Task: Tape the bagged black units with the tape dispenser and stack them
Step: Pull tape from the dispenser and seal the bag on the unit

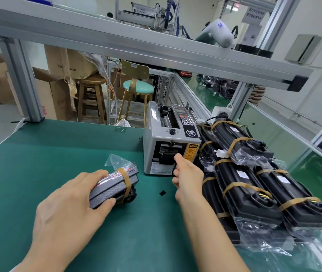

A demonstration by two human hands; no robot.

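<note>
The left hand [72,201] is gripping a bagged black unit [115,185] w/ one tape band, lying on the green tabletop [48,154]. The right hand [187,177], fingers curled, is reaching at the outlet of the tape dispenser [171,143]; I cannot tell if it is pinching tape. The stack of taped units [254,183] is lying just right of the dispenser.

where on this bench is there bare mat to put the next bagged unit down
Bare green mat runs along the left and far side, bordered by the frame post, the tape dispenser and the unit held by the left hand. Crowded: right of the right hand, the stack of taped units fills the edge.
</note>
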